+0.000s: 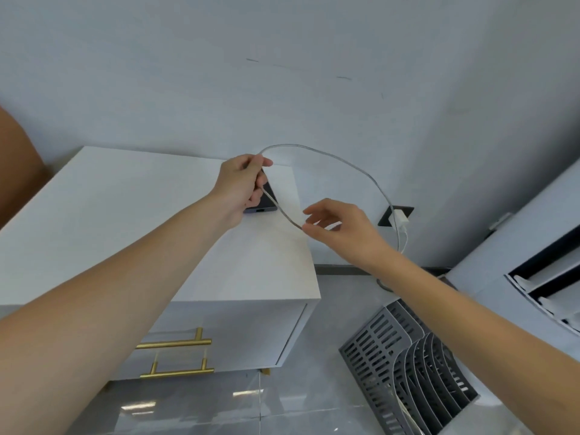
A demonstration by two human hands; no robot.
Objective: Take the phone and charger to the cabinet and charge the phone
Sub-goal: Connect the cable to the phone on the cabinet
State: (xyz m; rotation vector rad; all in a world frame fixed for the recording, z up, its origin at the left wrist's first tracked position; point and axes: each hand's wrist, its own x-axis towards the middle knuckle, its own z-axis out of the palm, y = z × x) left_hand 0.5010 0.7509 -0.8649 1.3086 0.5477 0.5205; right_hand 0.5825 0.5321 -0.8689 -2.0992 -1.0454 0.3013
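A dark phone [266, 200] lies on the white cabinet top [131, 215] near its back right corner, mostly hidden under my left hand [241, 186]. That hand pinches the grey charging cable [345, 163] above the phone. The cable loops up and right to the white charger plug [401, 218], which sits in a black wall socket [386, 216]. Another stretch of the cable runs down from my left hand to my right hand [339, 227], whose thumb and forefinger pinch it near its end, just past the cabinet's right edge.
The cabinet has drawers with gold bar handles [175, 343]. A grey slotted file rack [408, 368] stands on the glossy tiled floor to the right. A white appliance with dark vents [546, 277] fills the right edge. A brown surface [15, 171] is at far left.
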